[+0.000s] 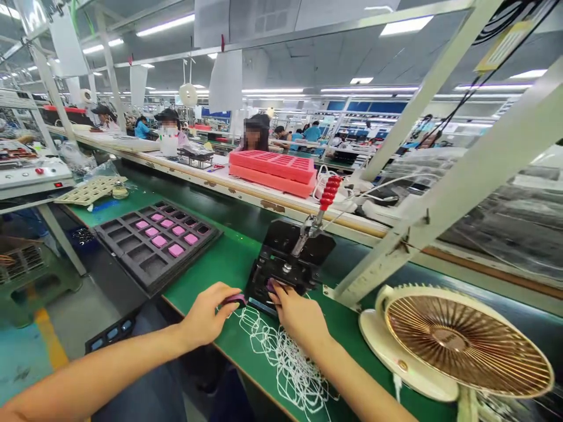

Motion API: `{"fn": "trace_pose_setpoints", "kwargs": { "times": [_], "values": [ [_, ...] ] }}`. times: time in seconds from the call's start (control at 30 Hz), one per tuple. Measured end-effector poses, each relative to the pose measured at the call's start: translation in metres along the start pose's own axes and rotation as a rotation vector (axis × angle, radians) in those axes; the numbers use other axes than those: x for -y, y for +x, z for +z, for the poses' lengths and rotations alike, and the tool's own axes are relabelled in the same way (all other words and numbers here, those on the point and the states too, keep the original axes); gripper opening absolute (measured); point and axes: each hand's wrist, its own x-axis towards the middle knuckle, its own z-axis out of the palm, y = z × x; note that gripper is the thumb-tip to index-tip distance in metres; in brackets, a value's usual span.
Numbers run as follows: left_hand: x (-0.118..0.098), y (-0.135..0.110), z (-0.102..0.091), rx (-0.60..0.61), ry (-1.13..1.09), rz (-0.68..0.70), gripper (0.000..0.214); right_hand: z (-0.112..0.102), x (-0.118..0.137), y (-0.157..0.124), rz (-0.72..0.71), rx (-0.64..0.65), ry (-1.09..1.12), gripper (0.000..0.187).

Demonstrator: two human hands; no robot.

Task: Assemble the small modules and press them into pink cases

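My left hand (206, 313) pinches a small dark and purple piece (236, 299) between thumb and fingers, just left of a black toggle-clamp fixture (281, 266). The fixture's lever with its red ribbed grip (331, 192) stands up. My right hand (299, 310) reaches into the front of the fixture, its fingers closed on another small purple piece (270, 285), mostly hidden by them. Below the fixture lies a tangle of thin white ring-shaped strips (292, 366). To the left, a dark foam tray (152, 264) holds several pink-purple pieces (176, 250) in its pockets.
A beige fan (466, 340) stands at the right, beside a slanted metal post (440, 217). Red foam trays (272, 170) sit on the shelf behind the fixture. A beige pocketed tray (92, 190) lies at far left. Co-workers sit beyond the shelf.
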Motion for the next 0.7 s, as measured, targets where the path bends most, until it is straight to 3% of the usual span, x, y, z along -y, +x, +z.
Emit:
{"fn": "trace_pose_setpoints", "kwargs": {
  "times": [0.13,0.27,0.4,0.53,0.63,0.7],
  "values": [
    [-0.004,0.017,0.018,0.021,0.01,0.085,0.024,-0.005,-0.005,-0.003,-0.007,0.056,0.066,0.036],
    [0.006,0.047,0.046,0.158,0.053,0.227,0.032,-0.023,-0.008,-0.037,0.054,0.02,0.094,0.039],
    [0.014,0.074,0.082,0.321,0.125,0.379,0.036,-0.052,-0.01,-0.085,0.143,-0.153,0.151,0.039],
    [0.014,0.079,0.099,0.357,0.23,0.4,0.036,-0.074,-0.002,-0.12,0.19,-0.255,0.27,0.039],
    [0.012,0.072,0.1,0.37,0.297,0.397,0.037,-0.081,0.01,-0.12,0.208,-0.227,0.338,0.042],
    [0.013,0.067,0.101,0.359,0.327,0.386,0.038,-0.081,0.022,-0.097,0.184,-0.206,0.417,0.043]
  ]
}}
